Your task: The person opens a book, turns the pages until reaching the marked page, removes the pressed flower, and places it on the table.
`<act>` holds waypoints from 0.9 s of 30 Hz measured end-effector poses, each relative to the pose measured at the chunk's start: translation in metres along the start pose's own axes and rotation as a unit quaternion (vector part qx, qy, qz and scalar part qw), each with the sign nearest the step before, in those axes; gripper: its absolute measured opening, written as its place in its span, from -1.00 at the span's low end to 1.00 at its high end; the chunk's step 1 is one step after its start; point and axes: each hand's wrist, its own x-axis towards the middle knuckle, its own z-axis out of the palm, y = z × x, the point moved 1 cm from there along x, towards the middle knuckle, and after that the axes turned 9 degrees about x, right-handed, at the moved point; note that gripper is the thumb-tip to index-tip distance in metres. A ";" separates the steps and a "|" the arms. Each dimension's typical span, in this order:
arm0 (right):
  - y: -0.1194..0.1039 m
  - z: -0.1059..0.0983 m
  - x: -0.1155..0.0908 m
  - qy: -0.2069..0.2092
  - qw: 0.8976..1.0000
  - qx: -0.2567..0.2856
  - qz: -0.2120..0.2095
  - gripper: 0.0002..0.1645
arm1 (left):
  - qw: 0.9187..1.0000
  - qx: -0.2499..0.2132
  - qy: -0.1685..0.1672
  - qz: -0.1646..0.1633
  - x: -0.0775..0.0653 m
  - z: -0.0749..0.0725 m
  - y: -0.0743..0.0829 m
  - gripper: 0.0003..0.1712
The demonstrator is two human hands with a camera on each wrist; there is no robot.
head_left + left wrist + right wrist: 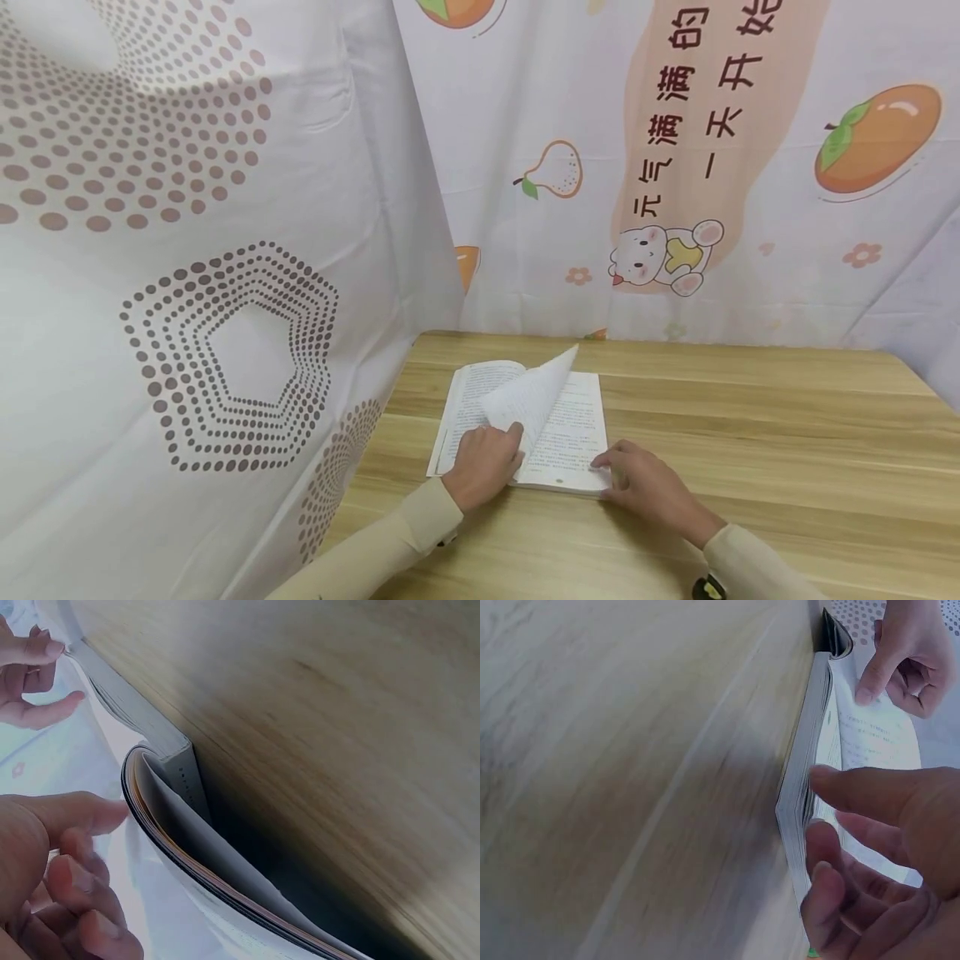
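Note:
An open book [577,433] with printed pages lies on the wooden table. One leaf [538,392] stands lifted and curled across its middle, its tip pointing up. My left hand [483,462] is at the lower part of that leaf, the thumb touching the paper. In the left wrist view, the other fingers [79,877] of this hand are loosely bent with nothing between them. At the book's lower right corner, my right hand [645,483] holds the edge. Its thumb [855,787] lies against the page edges in the right wrist view, with bent fingers close beside it.
The wooden table [750,433] extends to the right of the book. A white dotted cloth [247,358] hangs along the left side. Behind the table hangs a curtain [525,225] printed with fruit and writing.

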 end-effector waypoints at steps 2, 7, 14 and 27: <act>0.000 0.000 -0.001 -0.005 1.000 -0.017 -0.006 -0.60 | 1.000 0.004 -0.002 -0.002 0.000 0.000 0.000 -0.70; -0.001 -0.001 -0.002 -0.012 0.998 -0.053 -0.023 -0.76 | 1.000 -0.006 -0.006 0.004 0.000 0.000 0.002 -0.70; -0.004 -0.002 0.000 -0.008 0.994 -0.094 -0.060 -0.92 | 1.000 -0.019 -0.001 0.025 -0.001 0.000 0.003 -0.91; -0.002 0.001 -0.001 0.050 0.987 -0.120 -0.099 -0.82 | 0.996 -0.028 0.048 0.070 -0.003 0.007 0.004 -0.83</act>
